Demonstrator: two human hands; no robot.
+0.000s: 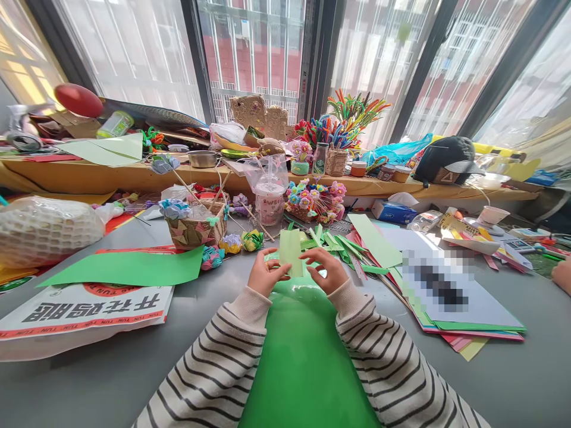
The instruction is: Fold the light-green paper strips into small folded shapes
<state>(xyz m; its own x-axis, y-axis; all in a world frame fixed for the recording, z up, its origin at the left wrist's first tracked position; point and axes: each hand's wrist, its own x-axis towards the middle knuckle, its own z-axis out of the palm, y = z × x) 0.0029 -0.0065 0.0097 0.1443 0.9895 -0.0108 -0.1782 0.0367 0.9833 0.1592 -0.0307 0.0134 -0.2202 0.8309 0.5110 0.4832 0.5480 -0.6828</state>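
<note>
A light green paper strip (291,246) stands upright between my two hands. My left hand (267,272) pinches its lower left edge between thumb and fingers. Close to its right side, my right hand (325,270) has its fingers curved and apart, with a gap between thumb and forefinger. Below both hands lies a glossy green surface (307,356). Cut green paper pieces (332,241) are heaped just behind my right hand.
On the left are a green sheet (129,267), a printed bag (89,315) and a woven basket (196,232) of paper flowers. A lidded cup (269,202) stands behind my hands. Stacked papers (482,303) lie right; another person's hand (562,274) shows at the right edge.
</note>
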